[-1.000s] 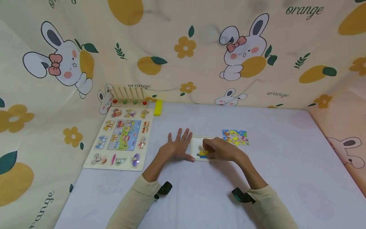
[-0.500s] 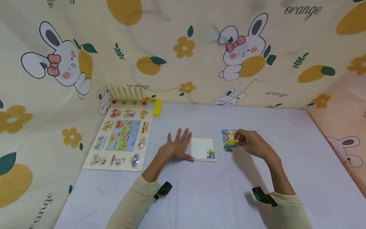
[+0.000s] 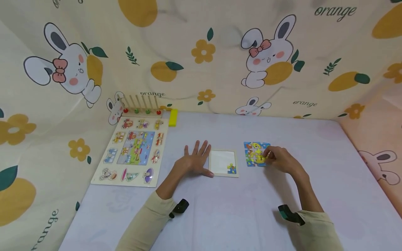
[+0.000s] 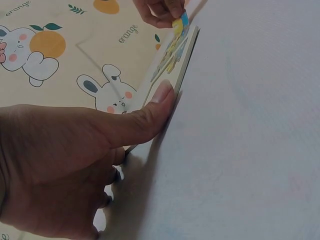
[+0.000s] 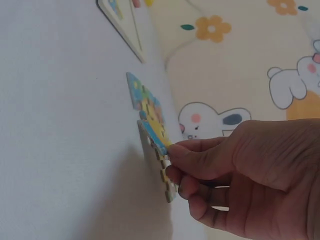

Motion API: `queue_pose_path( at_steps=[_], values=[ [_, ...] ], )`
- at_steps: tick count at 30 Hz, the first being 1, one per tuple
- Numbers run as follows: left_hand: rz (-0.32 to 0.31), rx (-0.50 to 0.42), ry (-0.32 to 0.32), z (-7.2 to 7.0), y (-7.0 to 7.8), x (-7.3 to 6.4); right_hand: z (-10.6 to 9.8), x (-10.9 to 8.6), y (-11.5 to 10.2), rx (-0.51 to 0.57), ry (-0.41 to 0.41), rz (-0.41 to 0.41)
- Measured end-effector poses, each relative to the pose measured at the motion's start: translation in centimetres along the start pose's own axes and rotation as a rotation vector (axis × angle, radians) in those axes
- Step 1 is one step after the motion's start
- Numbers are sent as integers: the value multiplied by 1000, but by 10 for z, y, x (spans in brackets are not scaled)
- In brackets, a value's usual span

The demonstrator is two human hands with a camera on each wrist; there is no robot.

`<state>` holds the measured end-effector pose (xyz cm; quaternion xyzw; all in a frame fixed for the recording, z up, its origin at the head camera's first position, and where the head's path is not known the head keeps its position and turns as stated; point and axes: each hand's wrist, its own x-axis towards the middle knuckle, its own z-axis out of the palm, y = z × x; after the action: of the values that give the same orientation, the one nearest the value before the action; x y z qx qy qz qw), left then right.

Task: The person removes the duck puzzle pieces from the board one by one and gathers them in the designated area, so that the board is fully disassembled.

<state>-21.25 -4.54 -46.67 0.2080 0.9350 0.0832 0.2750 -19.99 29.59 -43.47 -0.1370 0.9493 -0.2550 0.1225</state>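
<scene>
My left hand [image 3: 193,162] lies spread on the table, its thumb on the near left corner of a shallow square puzzle tray [image 3: 221,160]. In the tray's near right corner sits a small blue and yellow puzzle piece [image 3: 231,169]. To the right lies a group of joined jigsaw pieces [image 3: 252,153] with a yellow cartoon figure. At its right side my right hand [image 3: 282,160] pinches a puzzle piece [image 5: 154,137] between thumb and fingertips. In the right wrist view that piece is tilted, its blue edge raised over the others; the fingers partly hide it.
On the left lies a wooden peg board [image 3: 130,181] with picture pieces round a central scene. Behind it stands a rack of upright rods [image 3: 142,113] with red and green beads. A yellow block [image 3: 173,118] is beside them. Printed cloth [image 3: 220,80] hangs behind the table.
My right hand has moved right, from over the tray to the jigsaw group, then slightly further right. A yellow-blue piece has left the tray; the group's near row now shows pieces. My left hand stays still.
</scene>
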Motion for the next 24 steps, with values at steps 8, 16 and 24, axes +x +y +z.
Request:
queue_pose_path(
  at_steps=[8, 16, 24],
  values=[
    [1, 8, 11, 4, -2, 4, 1, 2, 2, -13, -53, 19],
    [10, 11, 15, 8, -6, 11, 1, 3, -1, -38, -86, 56],
    [8, -1, 22, 6, -4, 7, 1, 4, -2, -46, -117, 68]
  ],
)
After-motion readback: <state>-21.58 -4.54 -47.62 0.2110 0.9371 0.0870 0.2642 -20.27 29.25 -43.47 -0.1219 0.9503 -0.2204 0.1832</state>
